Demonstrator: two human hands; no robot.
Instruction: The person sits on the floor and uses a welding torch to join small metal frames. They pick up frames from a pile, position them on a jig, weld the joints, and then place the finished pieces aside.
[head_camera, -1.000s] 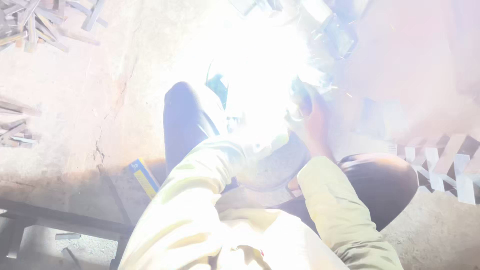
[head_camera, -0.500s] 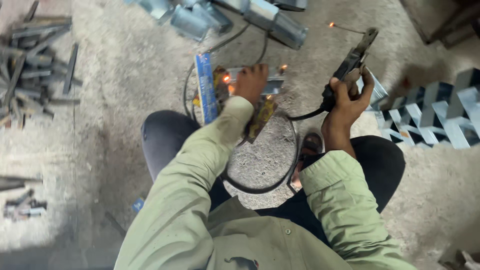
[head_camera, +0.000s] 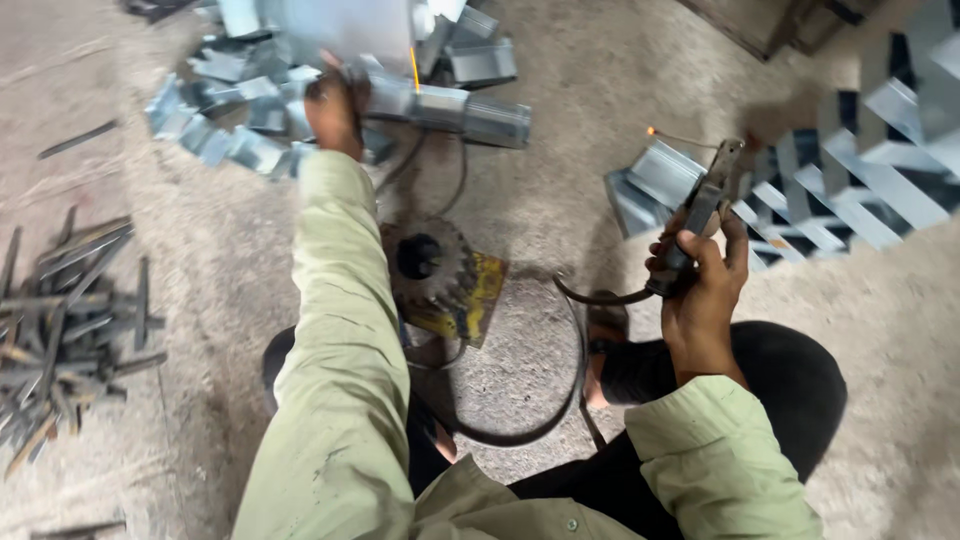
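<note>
With the left hand (head_camera: 333, 110) clamped on a metal channel (head_camera: 440, 105) and the right hand (head_camera: 700, 290) gripping the welding holder (head_camera: 700, 215), its glowing rod (head_camera: 675, 137) could have burned nearby skin.

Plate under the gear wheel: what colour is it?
Yellow, worn and grimy; the plate lies under the dark gear wheel, seen in the head view.

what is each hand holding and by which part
The right hand grips a dark welding electrode holder by its handle. The left hand grasps the end of a grey folded sheet-metal channel.
</note>
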